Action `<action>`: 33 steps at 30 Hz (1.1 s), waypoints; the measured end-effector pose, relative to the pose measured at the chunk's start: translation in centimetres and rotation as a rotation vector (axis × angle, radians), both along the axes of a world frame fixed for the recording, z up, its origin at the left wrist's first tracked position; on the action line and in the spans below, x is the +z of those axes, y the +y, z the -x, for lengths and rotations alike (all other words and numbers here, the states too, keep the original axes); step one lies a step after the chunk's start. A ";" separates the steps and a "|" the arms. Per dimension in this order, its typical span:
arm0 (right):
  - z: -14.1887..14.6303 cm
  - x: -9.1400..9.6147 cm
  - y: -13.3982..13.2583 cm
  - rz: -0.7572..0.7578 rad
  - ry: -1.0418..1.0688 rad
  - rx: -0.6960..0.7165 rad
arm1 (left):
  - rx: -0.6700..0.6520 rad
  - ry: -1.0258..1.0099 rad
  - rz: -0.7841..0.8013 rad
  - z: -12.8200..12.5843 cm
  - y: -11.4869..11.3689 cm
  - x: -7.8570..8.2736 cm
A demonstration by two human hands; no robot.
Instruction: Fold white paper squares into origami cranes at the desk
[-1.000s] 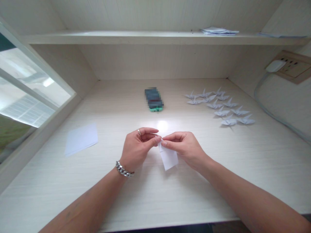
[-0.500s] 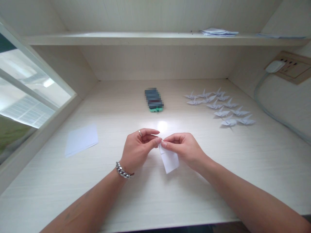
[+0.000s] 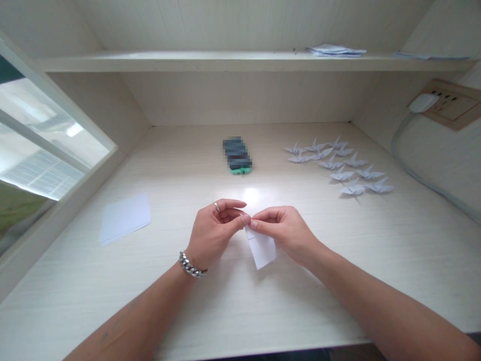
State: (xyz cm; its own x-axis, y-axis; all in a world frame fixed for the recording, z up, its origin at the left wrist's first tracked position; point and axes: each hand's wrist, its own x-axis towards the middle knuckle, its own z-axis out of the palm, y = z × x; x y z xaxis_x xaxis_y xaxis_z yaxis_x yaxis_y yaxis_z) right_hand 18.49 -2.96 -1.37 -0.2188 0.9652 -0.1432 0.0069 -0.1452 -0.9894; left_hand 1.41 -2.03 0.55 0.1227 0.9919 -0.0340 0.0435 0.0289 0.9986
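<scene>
A small folded white paper (image 3: 263,249) is held just above the desk between both hands, its lower part hanging toward me. My left hand (image 3: 218,228), with a ring and a chain bracelet, pinches the paper's upper left edge between thumb and fingers. Right beside it, my right hand (image 3: 287,228) grips the top right of the same paper, thumb in front. The two thumb tips nearly meet, and the paper's upper end is hidden behind the fingers. Several white paper cranes (image 3: 341,173) stand in loose rows at the back right.
White paper sheets (image 3: 126,218) lie at the left. A phone with a green edge (image 3: 237,155) rests near the back middle. Folded papers (image 3: 336,50) sit on the shelf (image 3: 188,62). A cable (image 3: 413,175) runs from a wall socket (image 3: 451,104) down the right side.
Both hands keep their hold on the folded paper, with only a tiny shift of the fingertips. The view has moved very slightly.
</scene>
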 end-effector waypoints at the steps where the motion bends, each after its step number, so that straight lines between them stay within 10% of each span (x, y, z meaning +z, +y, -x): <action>1: 0.0 0.0 0.0 -0.003 -0.007 0.003 | 0.011 0.003 0.005 0.0 0.0 0.1; 33: 0.0 0.0 0.2 0.034 -0.079 0.039 | -0.010 0.038 0.080 0.0 0.2 -0.4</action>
State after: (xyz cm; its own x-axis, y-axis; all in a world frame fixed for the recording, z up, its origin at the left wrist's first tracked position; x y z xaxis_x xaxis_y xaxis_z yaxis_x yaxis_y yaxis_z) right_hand 18.47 -2.78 -1.38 -0.2427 0.9505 -0.1943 0.0911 -0.1770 -0.9800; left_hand 1.42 -1.80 0.12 0.1293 0.9845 -0.1183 0.0824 0.1082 0.9907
